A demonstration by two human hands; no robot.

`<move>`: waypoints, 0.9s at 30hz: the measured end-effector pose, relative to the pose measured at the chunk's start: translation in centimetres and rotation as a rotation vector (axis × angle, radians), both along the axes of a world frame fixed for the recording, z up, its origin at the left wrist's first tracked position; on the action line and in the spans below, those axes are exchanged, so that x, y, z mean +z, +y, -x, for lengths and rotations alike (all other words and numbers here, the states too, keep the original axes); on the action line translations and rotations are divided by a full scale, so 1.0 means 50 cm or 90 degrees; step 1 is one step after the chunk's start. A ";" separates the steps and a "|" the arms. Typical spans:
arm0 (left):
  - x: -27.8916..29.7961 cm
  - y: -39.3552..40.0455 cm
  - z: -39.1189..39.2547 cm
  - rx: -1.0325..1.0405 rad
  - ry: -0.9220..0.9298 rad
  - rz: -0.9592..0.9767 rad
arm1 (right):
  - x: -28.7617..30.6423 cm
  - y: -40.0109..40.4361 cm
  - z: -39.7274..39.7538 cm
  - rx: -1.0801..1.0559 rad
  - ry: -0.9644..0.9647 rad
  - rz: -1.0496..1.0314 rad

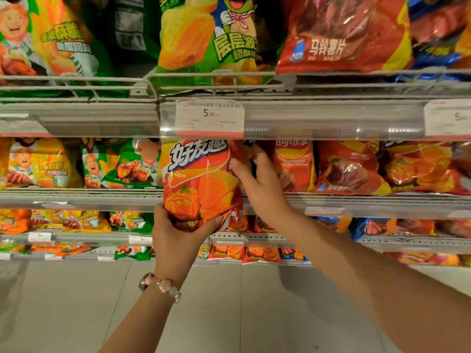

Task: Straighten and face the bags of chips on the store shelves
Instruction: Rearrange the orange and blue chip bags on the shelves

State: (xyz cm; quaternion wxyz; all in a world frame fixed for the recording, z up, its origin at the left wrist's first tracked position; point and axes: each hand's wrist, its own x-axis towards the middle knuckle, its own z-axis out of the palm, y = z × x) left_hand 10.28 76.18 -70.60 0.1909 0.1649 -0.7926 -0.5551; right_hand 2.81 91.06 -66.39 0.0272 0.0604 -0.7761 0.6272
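An orange-red bag of ridged chips [201,179] stands upright at the front of the second shelf, facing me, its lower part hanging past the shelf rail. My left hand [175,230] grips its bottom edge from below. My right hand [257,182] holds its upper right side, fingers reaching behind it toward a dark blue bag that is mostly hidden. To the right stand red Lay's bags [295,164] and red beef-flavour bags [349,169]. Green and yellow bags [119,164] fill the shelf to the left.
The shelf above carries green bags [206,39] and a red bag [341,34] behind a wire rail, with a price tag [209,118] on its front strip. Lower shelves [254,236] hold smaller bags. Grey tiled floor [229,301] lies below.
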 end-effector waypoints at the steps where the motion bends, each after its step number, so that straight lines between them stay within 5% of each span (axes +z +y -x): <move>1: 0.004 0.007 0.000 -0.010 0.004 -0.002 | 0.001 -0.002 -0.017 0.028 -0.020 0.030; 5: 0.014 0.038 0.000 -0.054 0.015 -0.010 | 0.006 0.009 -0.038 0.057 -0.118 0.100; 21: 0.046 0.205 0.019 -0.299 -0.047 0.002 | 0.021 0.219 -0.060 -0.127 -0.069 0.086; 27: 0.067 0.247 0.036 -0.280 0.001 0.046 | 0.030 0.339 -0.065 -0.158 -0.096 0.155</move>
